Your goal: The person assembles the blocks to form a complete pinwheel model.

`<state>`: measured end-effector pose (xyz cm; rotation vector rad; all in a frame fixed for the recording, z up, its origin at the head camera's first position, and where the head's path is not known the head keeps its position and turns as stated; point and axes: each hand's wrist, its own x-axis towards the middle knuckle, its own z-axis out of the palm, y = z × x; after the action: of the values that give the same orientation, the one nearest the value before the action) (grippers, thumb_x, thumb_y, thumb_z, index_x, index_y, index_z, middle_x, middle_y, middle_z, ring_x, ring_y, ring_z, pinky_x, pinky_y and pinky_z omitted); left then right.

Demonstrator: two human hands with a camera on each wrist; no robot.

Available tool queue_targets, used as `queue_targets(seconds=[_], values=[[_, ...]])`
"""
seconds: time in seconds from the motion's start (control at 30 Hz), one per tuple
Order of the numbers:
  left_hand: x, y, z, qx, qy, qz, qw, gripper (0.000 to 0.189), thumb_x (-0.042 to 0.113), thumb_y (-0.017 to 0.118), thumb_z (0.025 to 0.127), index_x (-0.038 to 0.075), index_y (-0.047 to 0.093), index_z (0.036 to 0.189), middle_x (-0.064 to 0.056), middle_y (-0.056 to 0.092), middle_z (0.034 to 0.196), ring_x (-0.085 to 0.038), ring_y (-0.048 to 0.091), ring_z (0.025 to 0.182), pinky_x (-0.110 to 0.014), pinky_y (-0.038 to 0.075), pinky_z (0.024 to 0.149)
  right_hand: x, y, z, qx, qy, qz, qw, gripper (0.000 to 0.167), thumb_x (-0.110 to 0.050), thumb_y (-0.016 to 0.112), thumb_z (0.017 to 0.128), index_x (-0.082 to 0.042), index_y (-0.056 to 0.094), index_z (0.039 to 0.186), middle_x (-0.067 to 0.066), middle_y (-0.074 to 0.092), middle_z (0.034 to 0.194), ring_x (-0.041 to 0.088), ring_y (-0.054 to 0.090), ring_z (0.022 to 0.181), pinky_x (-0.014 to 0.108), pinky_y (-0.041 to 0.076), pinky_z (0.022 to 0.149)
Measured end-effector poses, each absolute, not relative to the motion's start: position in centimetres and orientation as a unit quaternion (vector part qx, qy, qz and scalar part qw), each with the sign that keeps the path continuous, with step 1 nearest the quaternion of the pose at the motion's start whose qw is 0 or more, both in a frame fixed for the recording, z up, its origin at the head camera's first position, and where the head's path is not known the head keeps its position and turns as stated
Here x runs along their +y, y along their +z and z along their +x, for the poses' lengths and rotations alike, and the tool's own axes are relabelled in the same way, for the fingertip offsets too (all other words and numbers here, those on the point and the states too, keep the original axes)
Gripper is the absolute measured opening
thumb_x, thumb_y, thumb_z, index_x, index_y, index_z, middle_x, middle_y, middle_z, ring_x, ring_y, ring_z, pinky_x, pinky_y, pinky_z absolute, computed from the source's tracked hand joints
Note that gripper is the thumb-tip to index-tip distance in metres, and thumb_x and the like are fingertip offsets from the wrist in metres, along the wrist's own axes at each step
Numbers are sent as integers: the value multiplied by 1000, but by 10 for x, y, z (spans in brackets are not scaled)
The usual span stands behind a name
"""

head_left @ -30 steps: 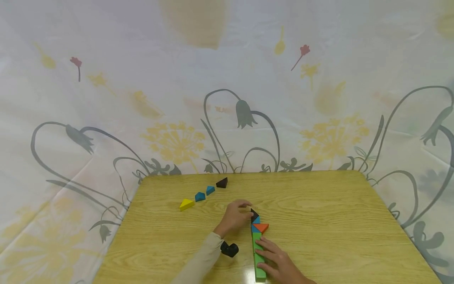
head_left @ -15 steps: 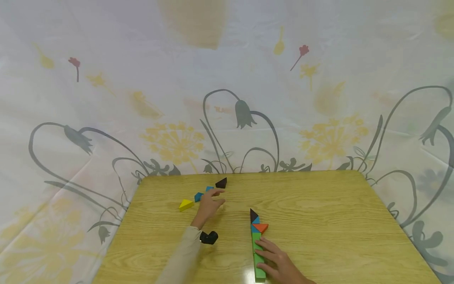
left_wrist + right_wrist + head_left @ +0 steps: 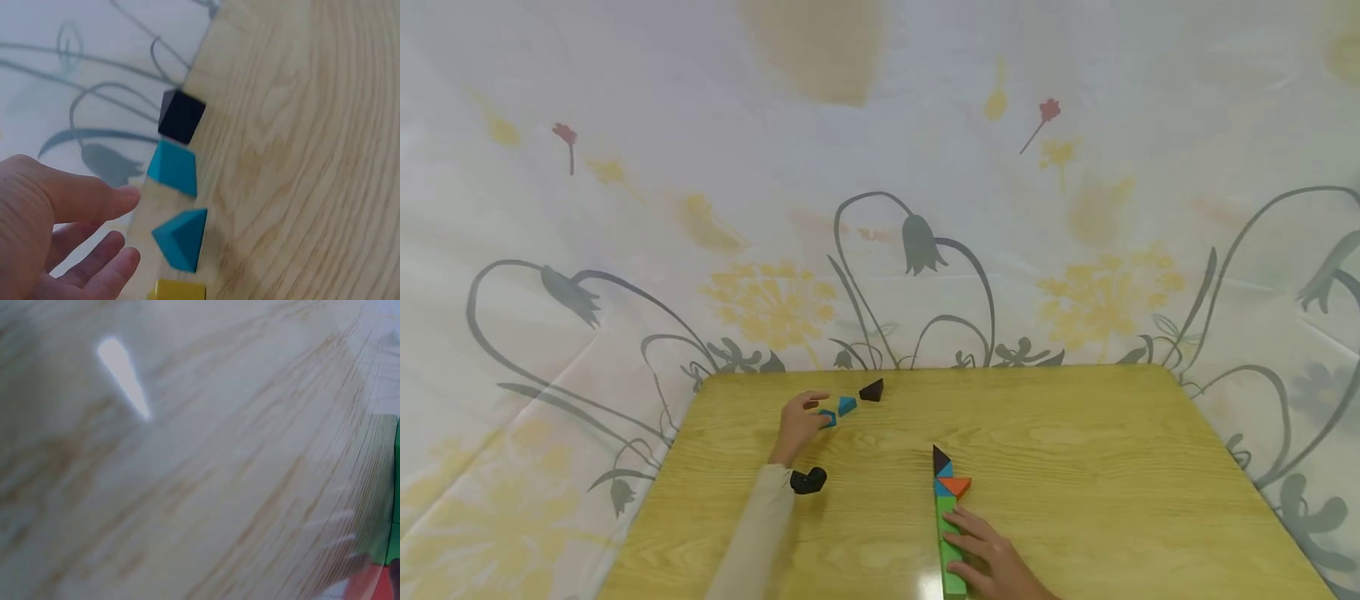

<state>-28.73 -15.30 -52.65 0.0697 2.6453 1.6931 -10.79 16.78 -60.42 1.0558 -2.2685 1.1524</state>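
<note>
My left hand (image 3: pixel 797 427) hovers at the loose blocks on the table's far left, thumb and fingers apart around nothing. In the left wrist view a yellow block (image 3: pixel 181 290) shows at the bottom edge; the hand hides it in the head view. Beyond it lie two blue blocks (image 3: pixel 182 240) and a black block (image 3: pixel 181 117), in a row. My right hand (image 3: pixel 1000 560) rests its fingers along a strip of green blocks (image 3: pixel 950 550). At the strip's far end sit small blue pieces (image 3: pixel 942 489), an orange triangle (image 3: pixel 957 487) and a black triangle (image 3: pixel 941 460).
The wooden table (image 3: pixel 1097 467) ends at a fabric wall (image 3: pixel 925 167) printed with flowers. A black device (image 3: pixel 808 481) is worn at my left wrist. Green blocks (image 3: pixel 396 487) stand at the right edge of the right wrist view.
My left hand has moved left, from the black triangle at the strip's end, past the blue blocks to the yellow one. My right hand stays on the green strip.
</note>
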Motion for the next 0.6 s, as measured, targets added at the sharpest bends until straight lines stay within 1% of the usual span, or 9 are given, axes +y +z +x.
queue_targets(seconds=[0.1,0.3,0.43,0.53,0.6], values=[[-160,-528,-290,854,519,24,11,39,-8,63,85,-4,59,123,-22,50,131,-41,45,120,-47,51,85,169,-606,-107,-808,414,375,185,36,-11,73,82,1,66,116,20,55,128,28,43,128,24,39,100],[-166,-531,-297,871,489,49,24,37,-13,64,81,-9,60,118,-25,56,122,-44,48,114,-49,50,86,170,-608,-108,-807,412,377,194,38,-10,75,80,0,66,116,19,55,129,33,46,125,26,42,99],[-164,-537,-304,886,459,64,29,32,-14,66,77,-9,64,108,-24,61,109,-39,56,101,-45,52,81,169,-611,-108,-808,406,377,201,41,-7,77,76,1,66,114,19,54,129,35,46,123,29,45,97],[-162,-542,-308,897,434,80,20,27,-16,67,74,-8,67,99,-22,63,98,-34,59,90,-43,53,77,169,-611,-108,-812,409,368,193,43,-7,78,75,1,66,115,19,54,129,34,45,125,27,45,96],[-160,-543,-309,899,428,85,13,24,-17,67,73,-9,67,95,-22,64,94,-33,60,86,-43,53,77,170,-610,-106,-815,412,363,187,43,-7,78,75,1,66,115,19,54,129,33,45,126,26,44,96]])
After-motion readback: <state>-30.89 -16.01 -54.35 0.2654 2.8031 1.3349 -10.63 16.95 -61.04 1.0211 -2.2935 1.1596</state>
